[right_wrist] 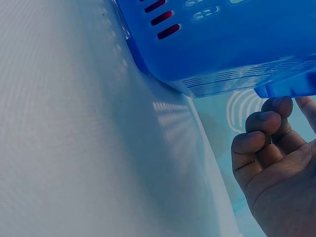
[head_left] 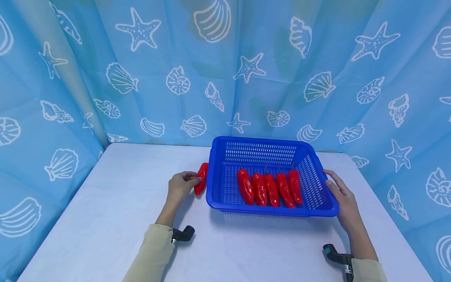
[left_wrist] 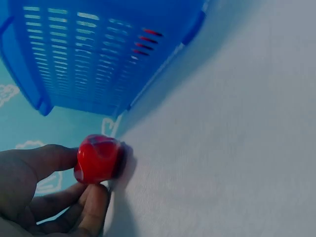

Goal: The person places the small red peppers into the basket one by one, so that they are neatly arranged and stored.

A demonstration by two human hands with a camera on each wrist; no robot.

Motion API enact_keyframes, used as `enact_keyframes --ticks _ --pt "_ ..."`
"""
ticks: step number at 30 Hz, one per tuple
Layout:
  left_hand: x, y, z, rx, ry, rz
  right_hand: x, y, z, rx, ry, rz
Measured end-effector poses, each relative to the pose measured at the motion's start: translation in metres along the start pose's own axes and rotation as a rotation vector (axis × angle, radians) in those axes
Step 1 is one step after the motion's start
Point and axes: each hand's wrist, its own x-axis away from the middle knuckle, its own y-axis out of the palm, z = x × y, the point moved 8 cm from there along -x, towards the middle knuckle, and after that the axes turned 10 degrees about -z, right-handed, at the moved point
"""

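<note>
My left hand pinches a shiny red chili pepper between thumb and fingers, just outside the left wall of a blue plastic basket. In the left wrist view the pepper is seen end-on, close over the white tabletop. Several red peppers with thin green stems lie side by side inside the basket, stems toward the back. At the basket's right rim, my right hand holds the edge, thumb on top. The right wrist view shows bent fingers under the rim.
A white-covered table carries the basket near its back edge. Blue curtains with white shells and starfish hang behind and at both sides. Each wrist wears a black camera mount.
</note>
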Motion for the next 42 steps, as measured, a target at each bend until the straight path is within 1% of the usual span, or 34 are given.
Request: enact_keyframes --ticks 3,7,13,18,23,26,29,34,38,42 --pt "0.002 0.0 0.002 -0.042 -0.003 0.004 0.0 0.0 0.0 0.003 -0.007 0.001" --pt "0.002 -0.001 0.001 -0.038 -0.018 -0.004 0.0 0.0 0.0 0.007 -0.007 0.003" --pt "0.004 -0.002 -0.001 0.023 -0.043 -0.028 -0.001 0.001 0.001 0.002 -0.008 -0.001" --pt "0.009 -0.007 0.0 0.07 -0.063 -0.047 -0.001 0.001 0.003 -0.002 -0.001 -0.003" --pt "0.017 -0.015 0.008 0.104 -0.036 -0.05 -0.003 0.0 0.003 0.023 -0.004 -0.001" --pt "0.019 -0.019 0.013 0.137 -0.019 -0.043 -0.003 -0.002 0.004 0.026 -0.009 -0.005" --pt "0.022 -0.018 0.016 0.169 -0.004 -0.047 -0.003 -0.003 0.004 0.027 -0.003 -0.005" --pt "0.027 -0.018 0.017 0.218 -0.008 -0.053 -0.002 -0.002 0.004 0.028 -0.003 -0.005" --pt "0.033 -0.028 0.017 0.233 -0.008 -0.021 -0.002 0.002 0.003 0.021 -0.004 -0.009" --pt "0.039 -0.04 0.027 0.239 0.015 -0.002 -0.003 0.0 0.001 0.026 -0.01 -0.004"
